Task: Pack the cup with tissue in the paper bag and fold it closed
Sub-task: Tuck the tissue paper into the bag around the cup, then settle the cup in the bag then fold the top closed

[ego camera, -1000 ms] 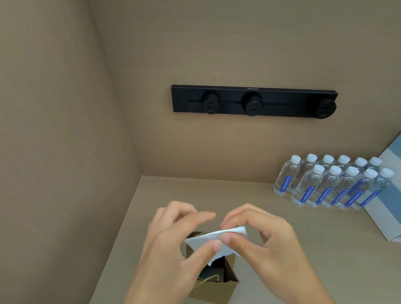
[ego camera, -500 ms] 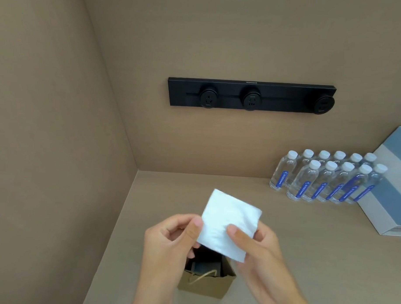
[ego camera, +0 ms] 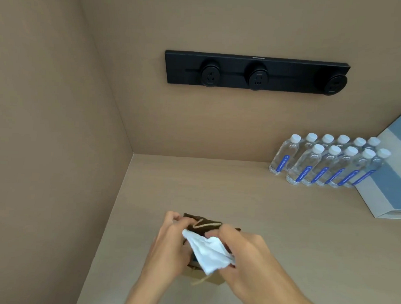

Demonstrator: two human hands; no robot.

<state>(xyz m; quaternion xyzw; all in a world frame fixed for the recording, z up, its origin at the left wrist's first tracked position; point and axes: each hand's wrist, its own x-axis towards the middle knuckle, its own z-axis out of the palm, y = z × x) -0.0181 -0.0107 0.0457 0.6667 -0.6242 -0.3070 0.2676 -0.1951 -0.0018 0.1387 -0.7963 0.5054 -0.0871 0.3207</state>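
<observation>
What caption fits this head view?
Both hands, left and right, push white tissue into the paper bag.

Office nook: socket rail (ego camera: 257, 73), water bottles (ego camera: 326, 164).

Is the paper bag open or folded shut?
Open: the paper bag mouth gapes while both hands push the white tissue into it.

Both forearms reach in from the lower edge, converging low centre. Left hand (ego camera: 169, 248) curled, fingers bent inward, thumb and fingertips pinched near the top. Right hand (ego camera: 243, 255) palm-down, knuckles up, fingers curled under and closed in a grip just beside the left.
</observation>
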